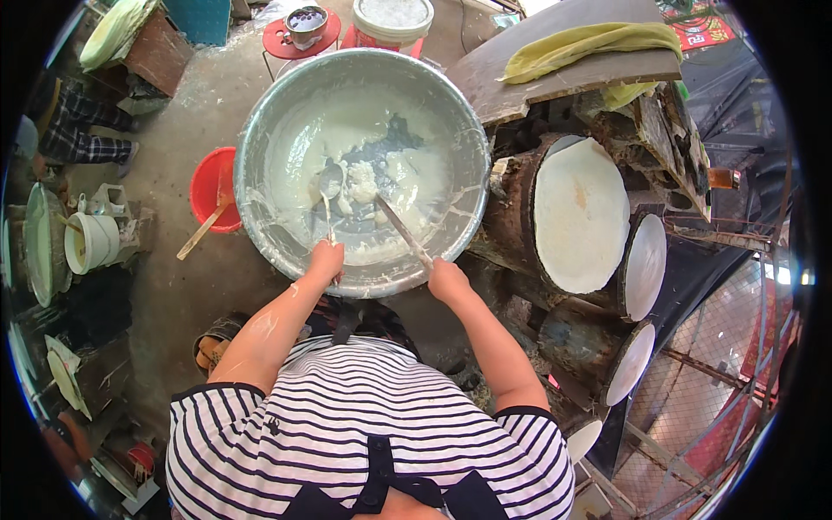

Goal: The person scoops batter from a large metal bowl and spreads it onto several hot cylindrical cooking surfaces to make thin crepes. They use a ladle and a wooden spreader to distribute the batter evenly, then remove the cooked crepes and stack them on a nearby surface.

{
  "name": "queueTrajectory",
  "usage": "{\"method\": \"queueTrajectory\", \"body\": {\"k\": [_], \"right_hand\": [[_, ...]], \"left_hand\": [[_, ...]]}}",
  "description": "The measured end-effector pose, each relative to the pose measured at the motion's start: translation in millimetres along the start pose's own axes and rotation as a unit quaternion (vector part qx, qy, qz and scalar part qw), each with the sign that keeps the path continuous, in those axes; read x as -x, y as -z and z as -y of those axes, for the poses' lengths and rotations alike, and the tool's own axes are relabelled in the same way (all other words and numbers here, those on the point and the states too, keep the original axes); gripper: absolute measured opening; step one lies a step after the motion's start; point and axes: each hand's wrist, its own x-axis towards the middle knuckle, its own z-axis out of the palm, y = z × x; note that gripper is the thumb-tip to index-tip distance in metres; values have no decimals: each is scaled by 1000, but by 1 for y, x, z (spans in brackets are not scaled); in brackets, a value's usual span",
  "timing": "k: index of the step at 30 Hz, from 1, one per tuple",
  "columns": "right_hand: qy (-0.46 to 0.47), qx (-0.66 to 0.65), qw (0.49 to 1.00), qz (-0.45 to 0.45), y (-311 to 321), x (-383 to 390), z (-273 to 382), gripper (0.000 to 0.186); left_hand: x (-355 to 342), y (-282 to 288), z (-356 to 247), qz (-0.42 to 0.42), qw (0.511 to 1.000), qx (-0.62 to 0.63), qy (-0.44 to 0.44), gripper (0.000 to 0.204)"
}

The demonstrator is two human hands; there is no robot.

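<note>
A wide metal basin [475, 195] stands in front of me, its inner walls smeared with white batter [299, 143]. My left hand [328, 262] is closed around the handle of a ladle [330, 182], whose bowl is down in the basin. Closed on a long wooden stick [406, 231], my right hand [448, 280] is at the basin's near right rim. The stick slants inward, its tip touching or close to a thick pale lump of batter [361, 184] beside the ladle. Streaks of batter mark my left forearm.
Left of the basin is a red bucket [201, 195] with a wooden paddle. To the right, a pale round sheet [582, 217] covers a drum-like stove, beside a board with yellow cloth [589, 50]. A white tub [393, 19] and red stool [279, 39] stand beyond. Another person's legs [87, 130] show at left.
</note>
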Motion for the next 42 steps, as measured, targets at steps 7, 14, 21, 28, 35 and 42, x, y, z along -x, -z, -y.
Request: {"method": "queueTrajectory", "body": {"k": [7,14,21,28,35,42], "right_hand": [[37,-71,993,-88,-8,-44,32,18],[8,-73,996,-58,-36,-38,24,19],[82,-177,980,-40,-23,-63,44,29],[127,-272,944,-133,45,-92,82,22],[97,-97,976,-171,12,-144,45,22],[123,-107,980,-111,0,-156,82,20]], "left_hand": [[-24,-15,-25,-16,998,-51,-38,28],[-31,-24,-24,29,996,-82,-24,26],[-18,-9,-71,111,960,229,118,24],[-40,46,-123,79,973,215,1,27],[-113,38,-56,-77,992,-54,-85,28],[-133,10,-58,-23,998,35,-52,23]]}}
